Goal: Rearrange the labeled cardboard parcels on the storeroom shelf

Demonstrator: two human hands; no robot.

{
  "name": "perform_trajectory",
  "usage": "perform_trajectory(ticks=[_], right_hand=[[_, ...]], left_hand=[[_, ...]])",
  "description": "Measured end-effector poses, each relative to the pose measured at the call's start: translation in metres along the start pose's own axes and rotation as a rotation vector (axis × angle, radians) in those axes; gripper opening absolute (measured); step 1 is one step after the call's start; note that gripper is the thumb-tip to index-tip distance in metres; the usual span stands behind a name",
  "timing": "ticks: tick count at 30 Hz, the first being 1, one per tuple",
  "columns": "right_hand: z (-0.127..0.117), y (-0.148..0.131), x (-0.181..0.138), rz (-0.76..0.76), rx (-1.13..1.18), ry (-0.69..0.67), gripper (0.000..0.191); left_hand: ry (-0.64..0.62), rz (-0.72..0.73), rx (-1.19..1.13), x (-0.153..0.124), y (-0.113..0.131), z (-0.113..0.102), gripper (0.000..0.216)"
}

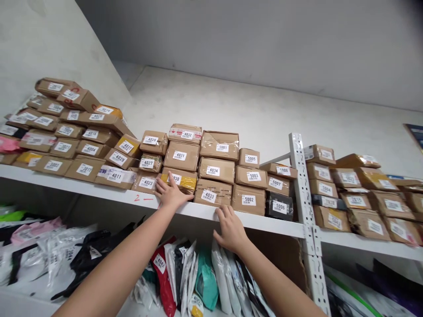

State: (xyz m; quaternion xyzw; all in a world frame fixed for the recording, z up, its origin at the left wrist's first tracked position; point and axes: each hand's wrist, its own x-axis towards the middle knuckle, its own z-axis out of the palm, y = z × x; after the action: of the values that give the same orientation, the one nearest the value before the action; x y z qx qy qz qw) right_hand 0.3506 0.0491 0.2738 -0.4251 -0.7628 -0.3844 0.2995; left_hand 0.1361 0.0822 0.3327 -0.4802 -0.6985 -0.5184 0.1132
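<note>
Mailer bags (198,273) stand packed under the shelf (274,223). Right hand (231,229) rests open on the shelf edge below box 4033 (212,193); left hand (170,191) lies spread flat against box 4030 (180,179). Behind sit 4034 (216,170), 4031 (181,156), 5001 (220,145).

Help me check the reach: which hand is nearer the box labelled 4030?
Left. The left hand rests against box 4030; the right hand grips the shelf edge further right, below box 4033.

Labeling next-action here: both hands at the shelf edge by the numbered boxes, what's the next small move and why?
Probably close the left hand on box 4030: its fingers already rest on that box's front, while the right hand only grips the shelf edge below box 4033.
</note>
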Motion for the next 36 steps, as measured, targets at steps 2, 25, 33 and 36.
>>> perform_trajectory(ticks=[2,25,33,36], right_hand=[[-0.001,0.001,0.003,0.006,0.013,0.031,0.032],[0.002,0.009,0.008,0.137,0.343,0.101,0.014],[0.007,0.013,0.011,0.118,0.314,0.080,0.015],[0.010,0.014,0.010,0.100,0.296,0.102,0.016]], left_hand=[[0.012,0.007,0.030,0.000,-0.003,0.002,0.136],[0.190,0.002,-0.056,-0.016,0.000,-0.009,0.129],[0.300,0.024,-0.100,-0.019,-0.008,-0.006,0.132],[0.293,0.037,-0.117,-0.022,-0.011,-0.011,0.129]])
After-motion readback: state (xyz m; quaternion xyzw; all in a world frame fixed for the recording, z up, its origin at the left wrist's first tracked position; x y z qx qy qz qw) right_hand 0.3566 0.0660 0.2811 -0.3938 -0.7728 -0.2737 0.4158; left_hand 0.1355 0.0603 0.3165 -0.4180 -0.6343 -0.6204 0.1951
